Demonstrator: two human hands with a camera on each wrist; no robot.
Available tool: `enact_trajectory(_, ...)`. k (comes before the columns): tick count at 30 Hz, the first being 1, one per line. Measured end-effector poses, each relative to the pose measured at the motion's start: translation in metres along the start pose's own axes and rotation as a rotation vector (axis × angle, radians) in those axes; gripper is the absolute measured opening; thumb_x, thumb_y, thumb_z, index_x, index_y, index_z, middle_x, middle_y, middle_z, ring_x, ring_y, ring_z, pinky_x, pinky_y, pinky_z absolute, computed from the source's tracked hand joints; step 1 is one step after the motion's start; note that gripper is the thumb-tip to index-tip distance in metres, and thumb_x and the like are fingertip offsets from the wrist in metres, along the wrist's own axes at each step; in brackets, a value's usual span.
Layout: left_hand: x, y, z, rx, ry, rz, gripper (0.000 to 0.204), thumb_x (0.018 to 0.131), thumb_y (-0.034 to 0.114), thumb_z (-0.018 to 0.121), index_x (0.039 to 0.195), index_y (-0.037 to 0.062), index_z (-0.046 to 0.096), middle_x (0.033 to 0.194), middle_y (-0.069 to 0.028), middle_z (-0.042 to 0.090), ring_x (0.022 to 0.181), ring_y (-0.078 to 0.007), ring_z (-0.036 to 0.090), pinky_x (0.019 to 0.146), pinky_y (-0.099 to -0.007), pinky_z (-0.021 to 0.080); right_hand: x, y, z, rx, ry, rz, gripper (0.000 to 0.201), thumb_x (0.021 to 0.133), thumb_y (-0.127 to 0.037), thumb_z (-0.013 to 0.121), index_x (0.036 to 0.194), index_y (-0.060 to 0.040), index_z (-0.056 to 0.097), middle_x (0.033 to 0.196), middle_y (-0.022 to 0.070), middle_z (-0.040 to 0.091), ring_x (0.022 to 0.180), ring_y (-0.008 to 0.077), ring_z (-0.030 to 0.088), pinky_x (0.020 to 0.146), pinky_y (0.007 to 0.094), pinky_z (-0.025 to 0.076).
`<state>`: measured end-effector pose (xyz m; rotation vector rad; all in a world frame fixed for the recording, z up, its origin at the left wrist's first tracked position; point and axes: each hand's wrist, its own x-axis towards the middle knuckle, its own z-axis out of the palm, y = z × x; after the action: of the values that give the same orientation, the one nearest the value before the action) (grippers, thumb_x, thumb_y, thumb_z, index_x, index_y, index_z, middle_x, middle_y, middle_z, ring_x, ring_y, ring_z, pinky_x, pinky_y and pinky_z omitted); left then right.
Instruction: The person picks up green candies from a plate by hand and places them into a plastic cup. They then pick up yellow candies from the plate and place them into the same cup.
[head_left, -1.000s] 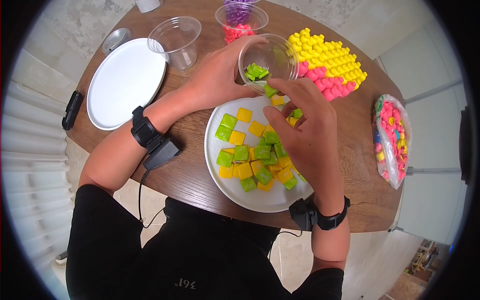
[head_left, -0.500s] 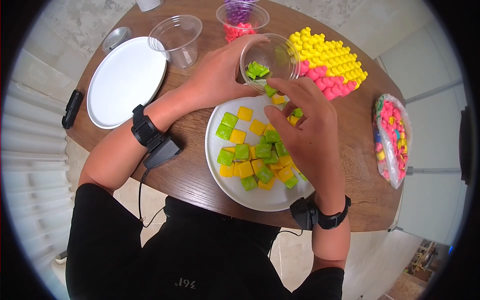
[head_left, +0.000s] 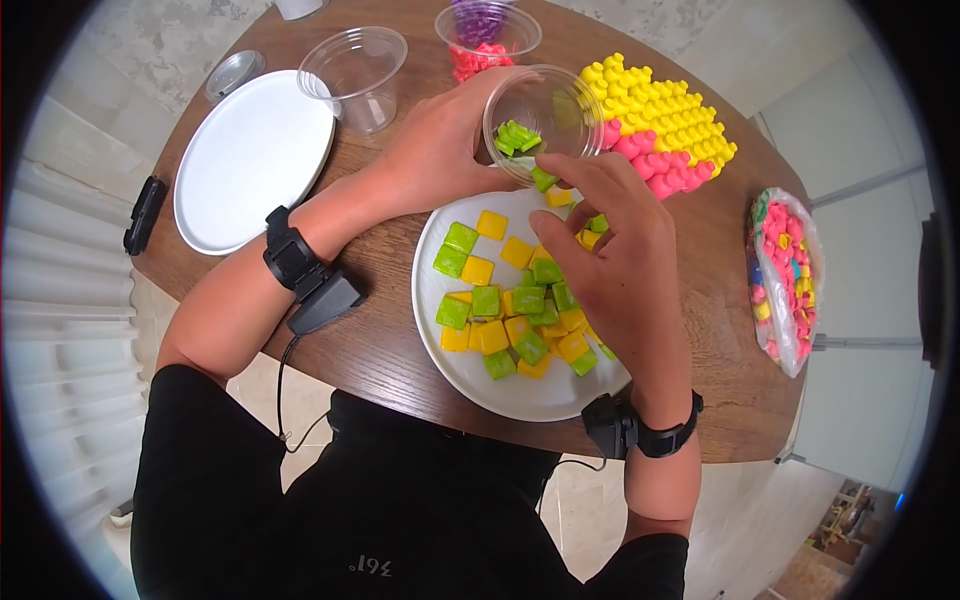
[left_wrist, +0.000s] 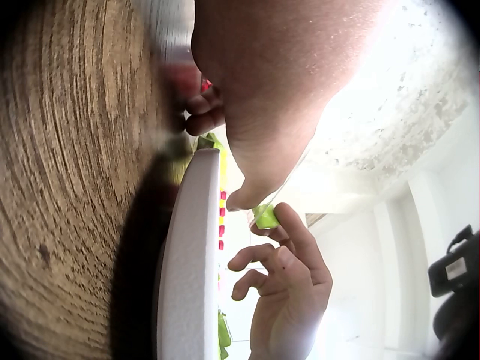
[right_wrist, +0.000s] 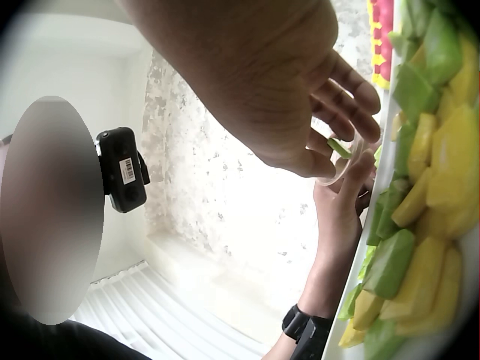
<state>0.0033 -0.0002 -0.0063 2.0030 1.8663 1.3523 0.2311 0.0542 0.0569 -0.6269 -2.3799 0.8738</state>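
In the head view my left hand (head_left: 435, 145) grips a clear plastic cup (head_left: 568, 112) by its side, tilted over the far edge of a round white plate (head_left: 520, 402). Several green pieces (head_left: 516, 137) lie inside the cup. My right hand (head_left: 625, 235) reaches over the plate, its index fingertip at the cup's rim. There it holds one green square tile (head_left: 543, 180); the left wrist view shows the tile (left_wrist: 266, 217) against the index finger, with the thumb standing apart. Green and yellow square tiles (head_left: 490, 337) are scattered and heaped on the plate.
An oval white plate (head_left: 255, 160) and an empty clear cup (head_left: 355, 75) stand at the left. Farther back is a cup with pink pieces (head_left: 478, 62). Yellow and pink bottle-shaped pieces (head_left: 655, 105) stand in rows at the back right. A plastic bag of colourful pieces (head_left: 785, 280) lies at the right edge.
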Motion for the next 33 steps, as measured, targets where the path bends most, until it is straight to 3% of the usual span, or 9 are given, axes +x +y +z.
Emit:
enact_trajectory(7, 0.0, 0.0, 0.0, -0.013, 0.001, 0.001, 0.096, 0.07, 0.018, 0.094, 0.155, 0.0151, 0.05, 0.139, -0.0182, 0.069, 0.111, -0.0349, 0.075, 0.09, -0.0425, 0.062, 0.0, -0.001, 0.0, -0.007, 0.0, 0.003, 0.038, 0.088, -0.01, 0.08, 0.125, -0.0051, 0.074, 0.107, 0.0113, 0.068, 0.079, 0.0266, 0.07, 0.072, 0.0402, 0.057)
enact_trajectory(17, 0.0, 0.0, 0.0, -0.004, 0.001, -0.006, 0.096, 0.07, 0.021, 0.094, 0.155, 0.0149, 0.051, 0.137, -0.0182, 0.07, 0.113, -0.0347, 0.075, 0.09, -0.0422, 0.062, 0.0, 0.001, 0.0, 0.001, -0.007, -0.005, 0.038, 0.088, -0.01, 0.08, 0.126, -0.0051, 0.074, 0.107, 0.0114, 0.067, 0.078, 0.0268, 0.07, 0.072, 0.0404, 0.057)
enact_trajectory(19, 0.0, -0.001, 0.0, -0.005, 0.001, 0.0, 0.096, 0.07, 0.021, 0.094, 0.155, 0.0152, 0.05, 0.138, -0.018, 0.069, 0.112, -0.0343, 0.075, 0.09, -0.0418, 0.062, 0.0, 0.002, 0.0, -0.008, -0.001, -0.001, 0.042, 0.086, -0.005, 0.079, 0.128, -0.0059, 0.075, 0.112, 0.007, 0.072, 0.081, 0.0157, 0.069, 0.064, 0.0287, 0.05)
enact_trajectory(20, 0.0, 0.0, 0.0, -0.006, 0.001, 0.0, 0.096, 0.07, 0.021, 0.094, 0.155, 0.0152, 0.05, 0.138, -0.018, 0.069, 0.112, -0.0343, 0.075, 0.09, -0.0418, 0.062, 0.0, 0.002, 0.0, -0.008, -0.001, -0.001, 0.042, 0.086, -0.005, 0.079, 0.128, -0.0059, 0.075, 0.112, 0.007, 0.072, 0.081, 0.0157, 0.069, 0.064, 0.0287, 0.05)
enact_trajectory(23, 0.001, 0.001, -0.001, -0.013, -0.003, 0.004, 0.095, 0.071, 0.021, 0.094, 0.156, 0.0155, 0.05, 0.139, -0.0178, 0.069, 0.112, -0.0342, 0.075, 0.09, -0.0417, 0.062, 0.0, 0.001, -0.001, -0.022, -0.003, -0.006, 0.042, 0.086, -0.005, 0.079, 0.128, -0.0057, 0.075, 0.113, 0.0074, 0.072, 0.081, 0.0162, 0.069, 0.065, 0.0291, 0.051)
enact_trajectory(25, 0.0, 0.002, -0.001, -0.017, -0.002, 0.002, 0.095, 0.072, 0.021, 0.094, 0.156, 0.0158, 0.05, 0.14, -0.0176, 0.068, 0.112, -0.0341, 0.075, 0.09, -0.0416, 0.062, 0.0, 0.0, -0.001, -0.007, -0.008, -0.005, 0.039, 0.088, -0.01, 0.08, 0.126, -0.0044, 0.074, 0.107, 0.0114, 0.067, 0.079, 0.0273, 0.069, 0.073, 0.0406, 0.057)
enact_trajectory(26, 0.001, 0.005, -0.002, -0.018, -0.003, 0.002, 0.095, 0.072, 0.021, 0.094, 0.156, 0.0158, 0.05, 0.14, -0.0176, 0.068, 0.112, -0.0341, 0.075, 0.09, -0.0416, 0.062, 0.0, 0.0, -0.001, -0.007, -0.008, -0.004, 0.039, 0.088, -0.01, 0.08, 0.126, -0.0044, 0.074, 0.107, 0.0114, 0.067, 0.079, 0.0273, 0.069, 0.073, 0.0406, 0.057)
enact_trajectory(28, 0.002, 0.013, -0.006, -0.056, -0.084, -0.127, 0.098, 0.069, 0.004, 0.092, 0.157, 0.008, 0.049, 0.156, -0.0133, 0.06, 0.143, -0.0296, 0.059, 0.118, -0.0412, 0.049, 0.0, 0.001, -0.001, -0.006, -0.014, -0.009, 0.04, 0.088, -0.01, 0.08, 0.127, -0.0042, 0.073, 0.107, 0.0114, 0.067, 0.079, 0.0276, 0.069, 0.073, 0.0409, 0.057)
enact_trajectory(33, 0.002, 0.012, -0.006, -0.064, -0.086, -0.128, 0.097, 0.069, 0.003, 0.092, 0.157, 0.0082, 0.049, 0.156, -0.013, 0.059, 0.143, -0.0285, 0.06, 0.118, -0.0407, 0.049, -0.001, -0.001, -0.002, -0.012, -0.018, 0.0, 0.04, 0.089, -0.011, 0.08, 0.127, -0.004, 0.073, 0.107, 0.0115, 0.067, 0.079, 0.028, 0.07, 0.073, 0.0411, 0.057)
